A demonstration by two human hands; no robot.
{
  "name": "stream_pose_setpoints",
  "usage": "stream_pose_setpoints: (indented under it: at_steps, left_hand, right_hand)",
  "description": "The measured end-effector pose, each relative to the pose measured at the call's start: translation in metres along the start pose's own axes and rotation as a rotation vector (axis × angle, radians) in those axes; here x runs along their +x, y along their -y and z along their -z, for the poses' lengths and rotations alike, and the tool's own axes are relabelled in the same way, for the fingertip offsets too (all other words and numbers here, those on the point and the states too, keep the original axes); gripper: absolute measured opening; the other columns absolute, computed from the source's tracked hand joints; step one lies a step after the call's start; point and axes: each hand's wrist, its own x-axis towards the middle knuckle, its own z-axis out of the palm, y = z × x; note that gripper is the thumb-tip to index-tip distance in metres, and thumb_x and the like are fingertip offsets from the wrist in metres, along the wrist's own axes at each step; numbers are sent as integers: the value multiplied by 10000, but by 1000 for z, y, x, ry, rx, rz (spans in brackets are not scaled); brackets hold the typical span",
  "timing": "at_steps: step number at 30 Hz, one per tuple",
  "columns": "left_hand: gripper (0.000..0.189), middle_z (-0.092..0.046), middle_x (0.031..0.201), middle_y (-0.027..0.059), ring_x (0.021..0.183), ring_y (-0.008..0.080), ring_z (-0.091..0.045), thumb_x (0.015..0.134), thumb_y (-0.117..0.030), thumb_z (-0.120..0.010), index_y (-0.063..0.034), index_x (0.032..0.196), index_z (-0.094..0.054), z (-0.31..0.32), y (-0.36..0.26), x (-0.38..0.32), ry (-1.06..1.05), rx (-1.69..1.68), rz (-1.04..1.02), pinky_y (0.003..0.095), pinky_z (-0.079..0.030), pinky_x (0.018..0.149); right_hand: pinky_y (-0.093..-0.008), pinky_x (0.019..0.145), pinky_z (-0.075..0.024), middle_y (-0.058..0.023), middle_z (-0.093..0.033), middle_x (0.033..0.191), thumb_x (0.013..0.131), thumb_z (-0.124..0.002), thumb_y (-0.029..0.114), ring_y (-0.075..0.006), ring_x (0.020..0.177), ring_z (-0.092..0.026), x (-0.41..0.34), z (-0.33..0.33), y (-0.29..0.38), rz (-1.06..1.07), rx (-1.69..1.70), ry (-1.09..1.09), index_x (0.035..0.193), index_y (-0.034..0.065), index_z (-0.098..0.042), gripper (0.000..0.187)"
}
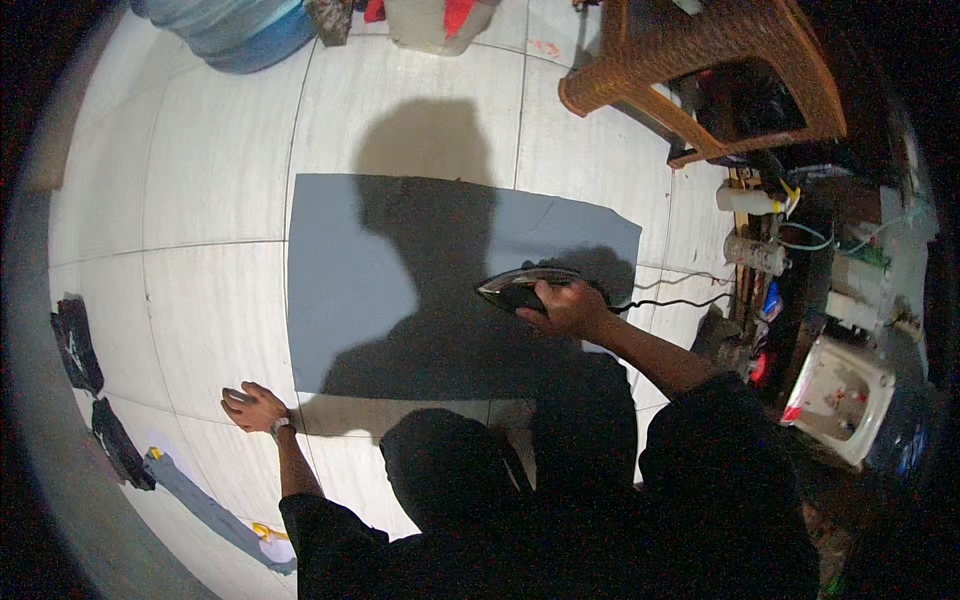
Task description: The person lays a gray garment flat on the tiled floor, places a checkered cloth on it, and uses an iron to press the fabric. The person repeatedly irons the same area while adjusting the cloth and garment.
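Note:
A rectangular piece of grey-blue fabric [349, 277] lies spread on the tiled floor before me, much of it under my shadow. My right hand [562, 309] grips the handle of a dark clothes iron [517, 285], over the right half of the fabric. The iron's tip points left; whether its soleplate touches the fabric I cannot tell. From its rear a black cord [675, 302] runs right. My left hand [256, 409], wearing a wristwatch [280, 424], holds nothing and is beside the fabric's lower left corner, fingers slightly apart.
A brown woven-pattern plastic stool [720, 112] is at upper right. Along the right are a spray bottle [754, 200], a clear bottle [754, 253] and a whitish tray [840, 401]. Black folded items [77, 352] and a grey fabric strip [202, 502] lie left. A blue container [247, 37] stands at the top.

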Motion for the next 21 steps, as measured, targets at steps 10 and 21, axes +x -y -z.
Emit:
stream_pose_setpoints:
  at_steps: [10,21]
  left_hand:
    - [753,-441,1529,283,1428,416,-420,976,-574,-537,-68,1527,-455,-2,6,9,54,-46,-5,565,-371,1134]
    - [672,-354,1562,306,1432,490,-333,920,-332,-697,6,1461,-484,82,-79,-122,-44,-413,-634,577,-273,1184]
  right_hand:
    - [-492,695,-567,-254,-714,840,1007,-568,574,-439,797,-722,-53,39,6,-118,204,-299,1145,5,-630,589]
    - [-403,955,-498,-201,-693,1206,1001,-653,452,-288,1082,-647,-224,-21,-160,-582,653,-1013,1337,-66,-576,622]
